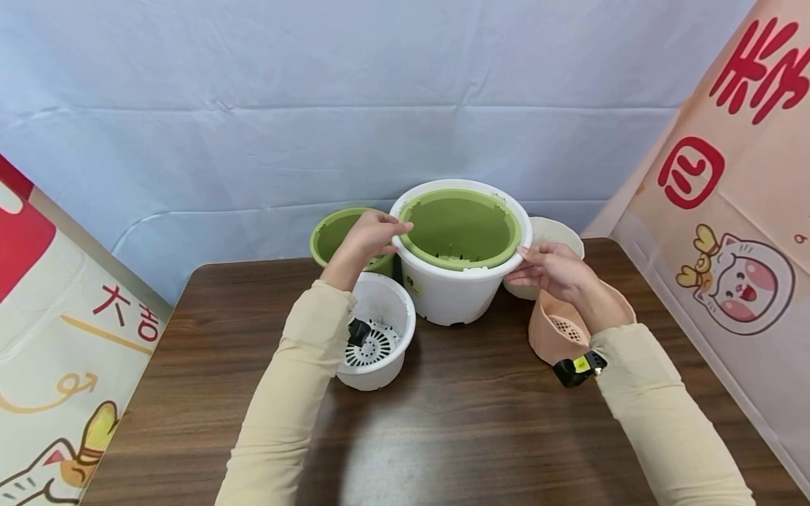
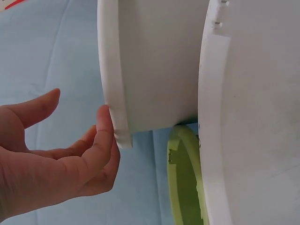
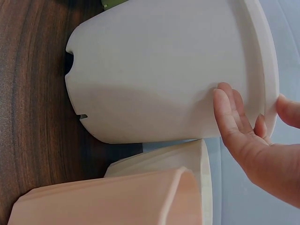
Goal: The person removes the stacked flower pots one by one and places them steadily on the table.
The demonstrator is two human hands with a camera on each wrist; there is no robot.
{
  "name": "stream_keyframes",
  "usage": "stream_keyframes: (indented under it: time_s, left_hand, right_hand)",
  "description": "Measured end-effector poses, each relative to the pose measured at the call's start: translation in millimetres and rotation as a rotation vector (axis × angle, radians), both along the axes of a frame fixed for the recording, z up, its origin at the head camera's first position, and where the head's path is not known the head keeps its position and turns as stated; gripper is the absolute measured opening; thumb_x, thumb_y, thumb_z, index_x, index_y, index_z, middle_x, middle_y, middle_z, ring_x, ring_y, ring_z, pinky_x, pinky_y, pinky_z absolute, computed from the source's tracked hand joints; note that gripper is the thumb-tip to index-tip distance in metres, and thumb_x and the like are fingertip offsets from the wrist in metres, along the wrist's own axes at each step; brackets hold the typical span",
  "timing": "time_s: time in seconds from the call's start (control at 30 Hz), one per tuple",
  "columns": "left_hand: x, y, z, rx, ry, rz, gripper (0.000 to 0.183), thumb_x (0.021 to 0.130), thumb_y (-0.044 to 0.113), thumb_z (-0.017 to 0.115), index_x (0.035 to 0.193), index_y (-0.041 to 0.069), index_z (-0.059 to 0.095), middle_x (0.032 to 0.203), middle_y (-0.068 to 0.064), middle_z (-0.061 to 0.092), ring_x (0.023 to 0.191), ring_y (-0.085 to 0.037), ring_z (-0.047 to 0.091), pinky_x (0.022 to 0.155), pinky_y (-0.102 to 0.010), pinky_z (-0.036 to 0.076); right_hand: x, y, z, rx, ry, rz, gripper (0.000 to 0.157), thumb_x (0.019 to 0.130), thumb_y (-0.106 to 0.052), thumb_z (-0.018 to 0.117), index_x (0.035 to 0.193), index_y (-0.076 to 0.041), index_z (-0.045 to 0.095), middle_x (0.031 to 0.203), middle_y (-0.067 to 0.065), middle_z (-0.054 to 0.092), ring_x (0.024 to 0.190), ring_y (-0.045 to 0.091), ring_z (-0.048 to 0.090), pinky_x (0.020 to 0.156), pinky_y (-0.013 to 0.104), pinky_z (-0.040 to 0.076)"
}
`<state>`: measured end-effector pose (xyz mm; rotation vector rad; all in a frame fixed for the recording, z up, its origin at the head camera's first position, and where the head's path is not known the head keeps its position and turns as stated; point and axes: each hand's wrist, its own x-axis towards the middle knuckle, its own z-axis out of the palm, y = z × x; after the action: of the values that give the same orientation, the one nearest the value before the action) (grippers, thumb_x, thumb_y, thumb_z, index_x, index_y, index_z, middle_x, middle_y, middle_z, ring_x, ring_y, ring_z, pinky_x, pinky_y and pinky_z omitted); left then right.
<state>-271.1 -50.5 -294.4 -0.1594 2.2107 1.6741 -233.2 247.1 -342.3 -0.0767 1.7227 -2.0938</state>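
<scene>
A large white flowerpot [image 1: 443,295] stands upright at the table's back, with a green pot [image 1: 458,221] nested inside it. My left hand [image 1: 370,237] is at its left rim; in the left wrist view the fingers [image 2: 104,136] touch the rim's edge from outside while the thumb stays apart. On the other side my right hand [image 1: 557,270] pinches the rim. In the right wrist view its thumb lies at the rim's outer edge and its fingers [image 3: 228,110] rest against the white wall [image 3: 154,70] below. The inner pot's base is partly visible.
Beneath my left forearm stands a smaller white pot [image 1: 399,344] with a slotted bottom. Behind it is another green pot [image 1: 329,235]. To the right are a cream pot [image 1: 563,232] and a peach pot [image 1: 547,330], partly under my right arm. Cloth backs the brown table [image 1: 468,429].
</scene>
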Motion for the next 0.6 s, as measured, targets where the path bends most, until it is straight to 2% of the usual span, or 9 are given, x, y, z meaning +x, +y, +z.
stream_keyframes:
  time_s: [0.07, 0.17, 0.27, 0.33, 0.47, 0.6]
  left_hand:
    - [-0.4, 1.2, 1.9, -0.046, 0.002, -0.010, 0.052, 0.089, 0.019, 0.062, 0.129, -0.005, 0.041, 0.134, -0.014, 0.039, 0.114, -0.021, 0.047, 0.085, -0.027, 0.049]
    - [-0.8, 2.9, 4.0, -0.128, 0.009, -0.029, 0.049, 0.088, 0.021, 0.063, 0.126, -0.003, 0.043, 0.130, -0.013, 0.042, 0.097, -0.019, 0.054, 0.084, -0.028, 0.048]
    - [-2.1, 4.2, 4.2, -0.255, 0.029, -0.056, 0.039, 0.087, 0.025, 0.063, 0.112, -0.001, 0.049, 0.115, -0.010, 0.048, 0.073, -0.014, 0.055, 0.079, -0.031, 0.048]
    - [-3.8, 5.1, 3.2, -0.351, 0.047, -0.074, 0.031, 0.087, 0.028, 0.063, 0.097, 0.001, 0.051, 0.100, -0.008, 0.051, 0.062, -0.012, 0.052, 0.070, -0.031, 0.046]
    - [-7.1, 6.6, 1.4, -0.495, 0.100, -0.109, 0.028, 0.086, 0.026, 0.064, 0.075, 0.006, 0.048, 0.078, -0.006, 0.052, 0.066, -0.016, 0.057, 0.059, -0.027, 0.043]
    - [-8.2, 7.6, 1.3, -0.533, 0.126, -0.118, 0.022, 0.086, 0.021, 0.063, 0.076, 0.005, 0.052, 0.073, -0.006, 0.054, 0.076, -0.022, 0.060, 0.058, -0.023, 0.041]
  right_hand:
    - [0.2, 0.1, 0.2, -0.002, 0.001, -0.001, 0.018, 0.098, -0.009, 0.040, 0.087, 0.002, 0.050, 0.078, 0.013, 0.067, 0.077, 0.024, 0.066, 0.076, 0.032, 0.054]
    - [0.7, 0.3, 0.6, -0.005, 0.003, -0.005, 0.017, 0.097, -0.009, 0.042, 0.088, 0.002, 0.049, 0.079, 0.014, 0.067, 0.078, 0.025, 0.066, 0.076, 0.032, 0.053]
    - [1.2, 0.4, 0.7, -0.003, 0.003, -0.006, 0.016, 0.097, -0.009, 0.042, 0.088, 0.003, 0.048, 0.079, 0.014, 0.067, 0.078, 0.025, 0.066, 0.077, 0.032, 0.053]
    - [1.4, 0.3, 0.6, 0.000, 0.001, -0.004, 0.016, 0.097, -0.009, 0.042, 0.088, 0.002, 0.049, 0.079, 0.013, 0.067, 0.078, 0.025, 0.066, 0.077, 0.032, 0.053]
    - [1.5, 0.2, 0.4, 0.007, -0.001, -0.005, 0.016, 0.097, -0.009, 0.042, 0.088, 0.002, 0.048, 0.079, 0.013, 0.067, 0.078, 0.024, 0.066, 0.077, 0.032, 0.053]
    - [1.2, -0.1, 0.8, 0.006, 0.001, -0.006, 0.016, 0.097, -0.009, 0.042, 0.089, 0.003, 0.047, 0.079, 0.013, 0.067, 0.078, 0.024, 0.066, 0.077, 0.032, 0.053]
